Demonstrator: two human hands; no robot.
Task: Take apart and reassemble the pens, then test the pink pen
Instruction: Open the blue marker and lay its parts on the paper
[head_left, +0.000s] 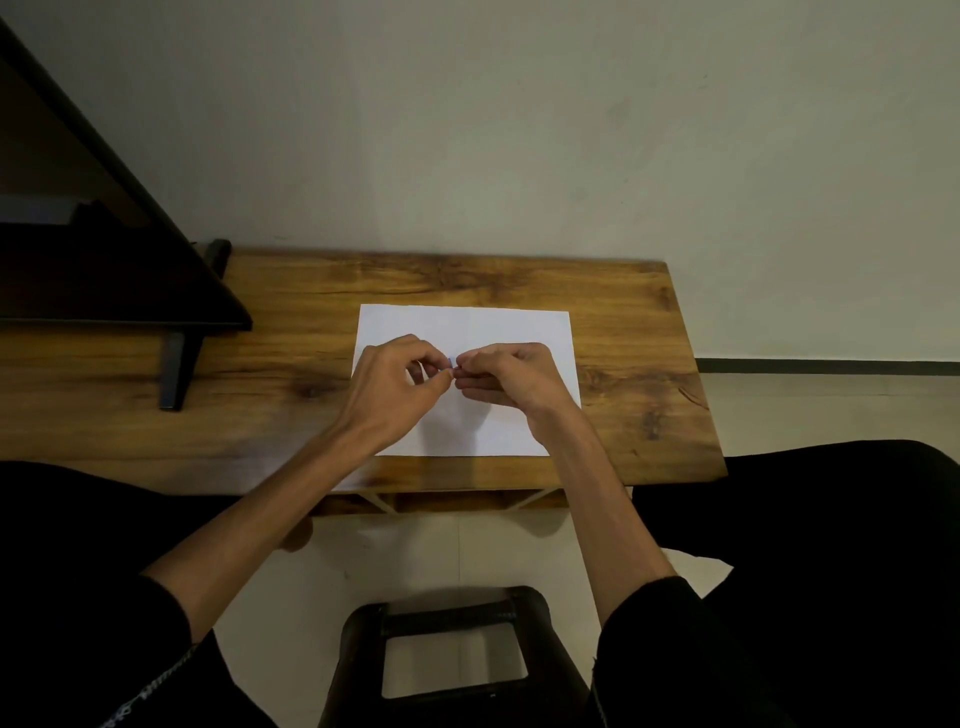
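Wall (519, 130): plain pale grey-green, upper frame.
Worktop (634, 364): wood-grain, centre.
Floor (831, 405): pale tiles, right and below.
Stool (452, 644): black, bottom centre.
Light: dim.

Dim, soft-shadowed, wide-angle warp at edges

Pen (451, 363) mostly hidden between pinching hands (395, 379) at frame centre, its parts too small to tell, stool (363, 649) cut off at bottom edge

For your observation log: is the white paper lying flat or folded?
Flat: the paper lies spread on the table, corners down, beneath both hands.
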